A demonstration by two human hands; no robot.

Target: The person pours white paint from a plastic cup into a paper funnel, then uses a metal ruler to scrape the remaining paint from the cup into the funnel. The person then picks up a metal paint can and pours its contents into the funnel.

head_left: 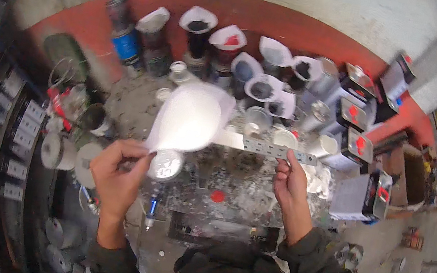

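Observation:
My left hand pinches the lower edge of a white paper paint strainer, its fingers closed on the rim. The strainer's wide mouth faces up and looks bright white inside; whether that is paint or bare paper I cannot tell. In my right hand is the right end of a flat metal stirring stick with slots along it. Its whitish left end reaches the strainer's right side, where contact is unclear. Just below the strainer, beside my left fingers, is a round container with a white top.
Cans topped with used paper strainers line the back by the red wall band. Metal rectangular cans with red caps stand at the right. A red cap lies on the paint-splattered bench; rolls stand at left.

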